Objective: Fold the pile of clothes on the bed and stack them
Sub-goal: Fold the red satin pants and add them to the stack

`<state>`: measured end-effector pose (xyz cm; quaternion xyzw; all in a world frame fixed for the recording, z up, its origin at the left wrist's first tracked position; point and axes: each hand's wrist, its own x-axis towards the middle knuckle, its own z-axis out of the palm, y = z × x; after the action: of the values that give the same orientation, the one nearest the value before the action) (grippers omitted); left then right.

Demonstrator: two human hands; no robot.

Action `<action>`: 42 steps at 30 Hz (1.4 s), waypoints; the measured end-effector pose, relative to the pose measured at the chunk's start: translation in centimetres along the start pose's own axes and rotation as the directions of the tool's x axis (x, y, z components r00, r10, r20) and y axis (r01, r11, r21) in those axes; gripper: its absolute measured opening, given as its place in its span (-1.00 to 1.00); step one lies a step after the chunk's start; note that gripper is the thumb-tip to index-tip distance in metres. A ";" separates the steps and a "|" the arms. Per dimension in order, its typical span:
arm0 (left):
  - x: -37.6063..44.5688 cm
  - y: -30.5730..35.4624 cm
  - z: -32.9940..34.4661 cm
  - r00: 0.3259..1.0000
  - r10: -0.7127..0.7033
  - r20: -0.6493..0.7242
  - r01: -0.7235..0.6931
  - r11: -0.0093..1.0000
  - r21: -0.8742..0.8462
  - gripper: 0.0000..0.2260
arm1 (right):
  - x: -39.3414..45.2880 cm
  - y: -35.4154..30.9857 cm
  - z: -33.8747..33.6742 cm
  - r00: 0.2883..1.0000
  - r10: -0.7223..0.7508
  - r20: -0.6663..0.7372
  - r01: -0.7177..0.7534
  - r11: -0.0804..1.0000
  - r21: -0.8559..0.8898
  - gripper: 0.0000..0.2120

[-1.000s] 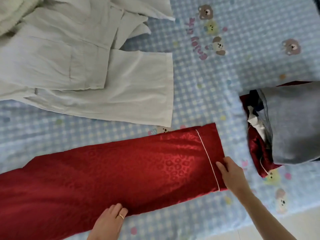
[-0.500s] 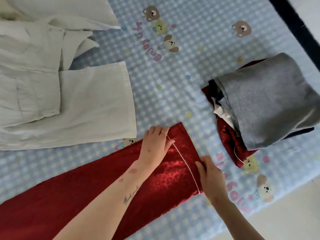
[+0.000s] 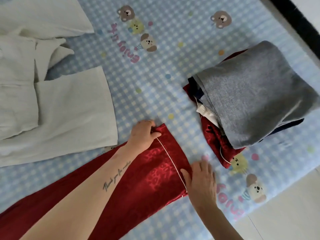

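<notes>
Red satin trousers (image 3: 149,181) with white piping lie stretched across the near part of the bed, hem end to the right. My left hand (image 3: 143,134) pinches the far corner of the hem. My right hand (image 3: 200,182) rests on the near corner of the hem, thumb on the fabric, fingers spread over the sheet. To the right sits a stack of folded clothes: a grey knit (image 3: 256,99) on top, dark blue, white and red pieces (image 3: 214,141) beneath. White clothes (image 3: 57,104) lie unfolded at the left.
The bed sheet (image 3: 155,80) is blue checked with bear prints. The bed's near edge runs bottom right, with pale floor (image 3: 285,213) beyond. A dark strip (image 3: 301,23) borders the bed at top right.
My left hand moved from the trousers' near edge up to the far hem corner and gripped it. My right hand stayed at the near hem corner. The view shifted right, toward the stack.
</notes>
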<state>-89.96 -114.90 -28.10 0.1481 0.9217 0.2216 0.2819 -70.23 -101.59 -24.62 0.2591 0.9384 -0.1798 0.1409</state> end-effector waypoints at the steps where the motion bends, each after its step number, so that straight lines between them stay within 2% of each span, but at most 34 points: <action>1: 0.1 0.2 -0.1 1.000 -0.008 0.012 0.009 1.000 -0.023 -0.75 | 0.0 0.0 -0.1 0.999 -0.036 0.030 0.035 0.999 0.025 -0.73; 4: 1.0 1.8 -0.4 0.998 -0.003 -0.056 -0.002 0.997 -0.082 -0.75 | 1.2 0.9 -1.1 0.985 0.007 0.170 -0.032 0.989 0.146 -0.73; 6: 1.2 3.4 -0.6 0.993 0.016 -0.114 -0.033 0.989 -0.146 -0.75 | 2.1 2.0 -2.2 0.987 0.029 0.161 -0.073 0.959 0.274 -0.78; 7: 1.0 3.9 -0.5 0.987 0.045 -0.155 -0.067 0.987 -0.144 -0.73 | 2.5 2.3 -2.8 0.991 0.033 0.133 -0.070 0.957 0.281 -0.80; 9: -0.8 4.0 0.0 0.956 0.114 -0.269 -0.132 0.990 -0.049 -0.69 | 3.0 2.6 -3.1 0.997 0.024 -0.075 -0.014 0.992 0.122 -0.77; 10: -2.5 3.4 0.5 0.932 0.118 -0.342 -0.132 0.991 -0.019 -0.68 | 3.0 1.6 -2.7 0.981 -0.031 -0.193 0.036 0.999 0.019 -0.71; 11: -4.7 2.4 1.1 0.907 0.092 -0.411 -0.108 0.994 -0.018 -0.66 | 2.8 -0.2 -1.9 0.954 -0.148 -0.260 0.139 0.989 -0.052 -0.63; 12: -7.3 0.8 2.0 0.884 0.045 -0.466 -0.068 0.997 -0.033 -0.65 | 2.6 -2.7 -0.8 0.919 -0.298 -0.257 0.284 0.954 -0.091 -0.57; 13: -9.9 -1.0 2.9 0.862 -0.017 -0.506 -0.009 0.999 -0.048 -0.63 | 2.3 -5.5 0.9 0.868 -0.456 -0.197 0.442 0.890 -0.111 -0.54; 15: -15.0 -5.1 4.5 0.832 -0.159 -0.531 0.147 0.987 -0.066 -0.58 | 1.3 -10.6 4.7 0.728 -0.685 0.009 0.677 0.718 -0.162 -0.50; 17: -19.4 -9.7 5.2 0.818 -0.314 -0.483 0.329 0.943 -0.055 -0.51 | 2.0 -13.2 7.2 0.582 -0.791 0.189 0.807 0.533 -0.253 -0.47; 18: -21.4 -11.9 5.3 0.803 -0.387 -0.453 0.415 0.909 -0.041 -0.47 | 3.1 -13.2 7.5 0.569 -0.785 0.246 0.815 0.499 -0.294 -0.46; 20: -25.0 -15.5 5.0 0.774 -0.496 -0.393 0.534 0.845 -0.016 -0.40 | 6.0 -11.0 6.6 0.661 -0.712 0.238 0.738 0.560 -0.376 -0.43; 23: -30.0 -19.7 4.8 0.757 -0.552 -0.350 0.599 0.800 0.033 -0.38 | 9.5 -7.7 4.1 0.824 -0.557 0.104 0.547 0.733 -0.404 -0.38; 25: -32.7 -21.5 4.7 0.751 -0.567 -0.339 0.612 0.791 0.033 -0.39 | 8.4 -9.6 3.6 0.872 -0.490 -0.002 0.460 0.820 -0.340 -0.40; 26: -34.1 -22.5 4.5 0.735 -0.580 -0.350 0.623 0.782 0.011 -0.40 | 6.6 -12.2 4.3 0.863 -0.503 -0.047 0.473 0.838 -0.273 -0.43; 28: -36.7 -24.4 3.9 0.697 -0.605 -0.385 0.645 0.763 -0.032 -0.40 | 1.7 -19.2 6.7 0.781 -0.623 -0.036 0.616 0.778 -0.122 -0.57; 31: -40.2 -28.0 3.1 0.624 -0.646 -0.440 0.679 0.727 -0.104 -0.41 | -4.3 -30.5 11.3 0.575 -0.810 0.115 0.812 0.582 0.040 -0.84; 33: -42.8 -30.6 2.8 0.587 -0.675 -0.446 0.706 0.697 -0.125 -0.40 | -7.1 -36.6 14.9 0.446 -0.850 0.281 0.873 0.482 0.070 -0.84; 35: -45.4 -32.8 2.8 0.582 -0.688 -0.435 0.728 0.679 -0.100 -0.40 | -9.1 -40.3 18.2 0.317 -0.862 0.395 0.923 0.376 0.081 -0.79; 37: -48.3 -34.9 3.2 0.584 -0.683 -0.439 0.728 0.679 -0.090 -0.41 | -10.6 -42.2 20.4 0.257 -0.836 0.485 0.945 0.322 0.053 -0.77; 39: -50.8 -36.3 4.0 0.595 -0.636 -0.492 0.693 0.715 -0.086 -0.47 | -10.7 -42.7 21.3 0.268 -0.831 0.487 0.949 0.314 0.013 -0.82; 40: -52.0 -36.8 4.5 0.608 -0.602 -0.517 0.670 0.739 -0.072 -0.50 | -10.3 -43.0 21.5 0.322 -0.831 0.453 0.933 0.360 -0.002 -0.85; 42: -53.8 -37.5 5.4 0.635 -0.550 -0.542 0.642 0.767 -0.025 -0.55 | -9.2 -43.8 21.4 0.482 -0.793 0.371 0.861 0.508 -0.033 -0.87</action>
<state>-49.42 -166.71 -26.16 -0.2075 0.9737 0.0678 0.0657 -82.47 -149.46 -28.95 -0.2764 0.9244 -0.1609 0.2079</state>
